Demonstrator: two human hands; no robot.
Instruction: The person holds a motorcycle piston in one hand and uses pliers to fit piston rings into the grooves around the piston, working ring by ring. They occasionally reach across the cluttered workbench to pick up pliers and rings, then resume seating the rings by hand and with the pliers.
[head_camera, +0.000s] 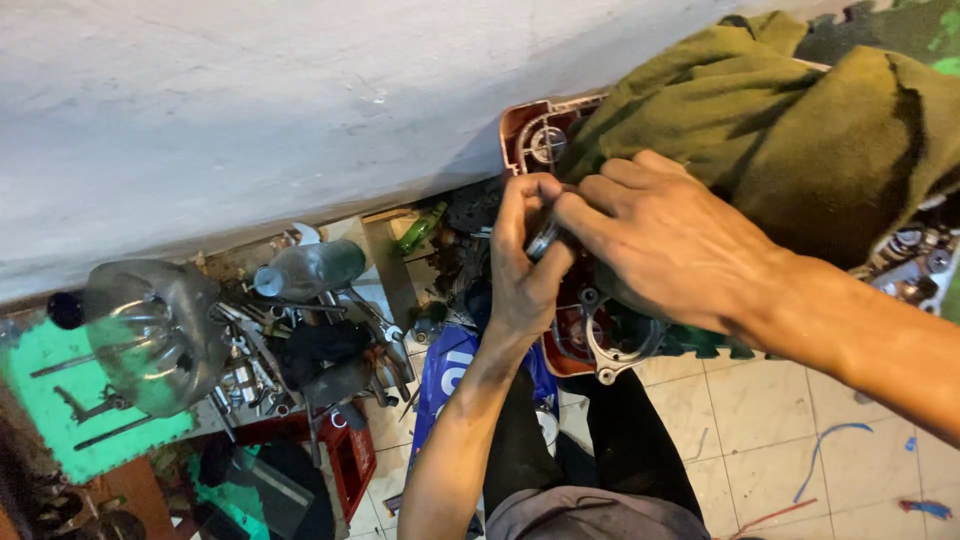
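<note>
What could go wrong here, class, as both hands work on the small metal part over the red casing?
The small metal part, pinched between left hand and right hand, could slip into the open red casing or the tool clutter below. The green cloth might snag.

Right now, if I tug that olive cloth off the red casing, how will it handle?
Probably floppy: the olive cloth lies in deep folds and sags over the red casing. Likely light for its bulk. It may snag, since the right hand rests against its lower edge and it drapes over the casing's rim.
</note>
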